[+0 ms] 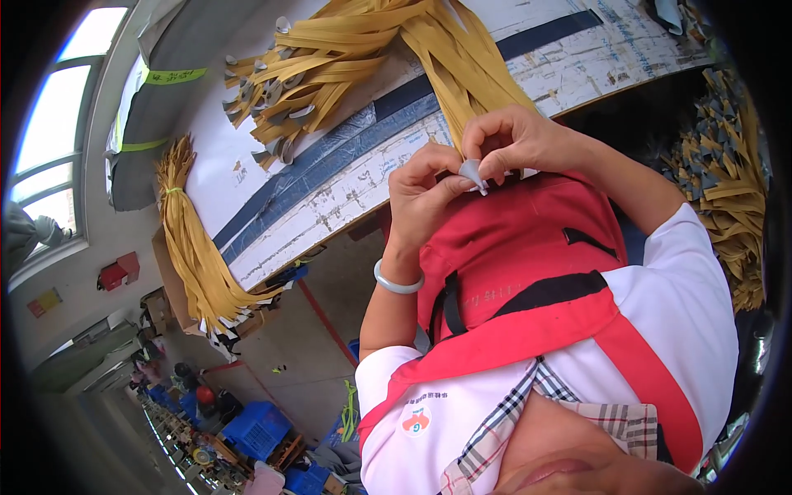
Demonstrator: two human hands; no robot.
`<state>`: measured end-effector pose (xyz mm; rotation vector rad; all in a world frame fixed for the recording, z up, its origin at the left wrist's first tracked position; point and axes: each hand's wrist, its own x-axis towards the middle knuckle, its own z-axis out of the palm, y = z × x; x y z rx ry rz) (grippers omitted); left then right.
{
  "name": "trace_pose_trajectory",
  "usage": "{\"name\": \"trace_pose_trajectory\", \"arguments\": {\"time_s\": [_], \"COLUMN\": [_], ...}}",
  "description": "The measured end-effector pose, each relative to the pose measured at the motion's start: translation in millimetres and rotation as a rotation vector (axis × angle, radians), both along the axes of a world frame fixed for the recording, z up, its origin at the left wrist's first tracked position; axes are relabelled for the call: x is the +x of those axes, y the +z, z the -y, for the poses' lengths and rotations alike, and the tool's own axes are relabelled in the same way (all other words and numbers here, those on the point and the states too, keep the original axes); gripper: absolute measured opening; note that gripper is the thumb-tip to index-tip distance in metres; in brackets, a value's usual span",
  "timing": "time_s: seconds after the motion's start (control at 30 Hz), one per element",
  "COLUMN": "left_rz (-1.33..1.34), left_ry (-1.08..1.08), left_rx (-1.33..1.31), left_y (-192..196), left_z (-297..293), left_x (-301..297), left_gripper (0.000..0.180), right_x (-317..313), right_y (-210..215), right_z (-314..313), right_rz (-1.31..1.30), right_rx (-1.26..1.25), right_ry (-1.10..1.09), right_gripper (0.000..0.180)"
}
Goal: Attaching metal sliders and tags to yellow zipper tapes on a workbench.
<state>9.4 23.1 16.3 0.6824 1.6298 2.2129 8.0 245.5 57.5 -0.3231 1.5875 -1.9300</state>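
My left hand [422,188], with a pale bangle [398,280] at the wrist, pinches a small grey folded end piece [471,172] between thumb and fingers. My right hand [518,142] pinches the same piece from the other side, its fingers curled. This grey tip appears to belong to one of the long yellow strips [450,70] that run down the table to my hands. Both hands are just off the table's near edge, in front of my red apron [528,223]. The fingers hide part of the join.
A heap of grey-tipped yellow strips [330,41] lies on the white, worn table [346,186], across dark blue bands [305,165]. A tied yellow bundle [190,239] hangs over the left end. More grey-tipped strips [726,190] hang at the right. Blue crates [256,429] stand on the floor.
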Motion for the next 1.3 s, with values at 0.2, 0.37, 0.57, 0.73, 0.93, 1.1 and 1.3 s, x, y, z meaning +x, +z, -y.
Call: {"name": "trace_pose_trajectory", "arguments": {"time_s": [0.2,0.37,0.57,0.73,0.93,1.1,1.3], "left_rz": [0.082,-0.226,-0.055,-0.014,-0.282,-0.459,-0.47], "left_ry": [-0.001,0.335,0.449,0.141,0.253,0.275,0.249], "left_rx": [0.041,-0.241,-0.103,-0.191,-0.332,-0.479,-0.546], "left_y": [10,-1,9,-2,-2,-10,-5], "left_z": [-1,-19,-38,1,-6,-16,-8], "left_x": [0,8,6,-16,-17,-12,-4], "left_gripper": [0.013,0.014,0.018,0.027,0.014,0.017,0.013], "right_x": [-4,-6,-14,-1,6,11,18], "right_y": [13,-3,-47,-41,-30,-17,-29], "right_z": [-2,6,8,14,6,13,-1], "right_rz": [-0.047,-0.853,-0.799,-0.716,-0.158,-0.263,-0.327], "right_rx": [0.027,0.555,0.366,0.143,0.06,0.215,0.349], "right_ry": [0.095,-0.165,-0.47,-0.353,-0.351,-0.339,-0.421], "right_gripper": [0.015,0.013,0.007,0.01,0.017,0.017,0.014]}}
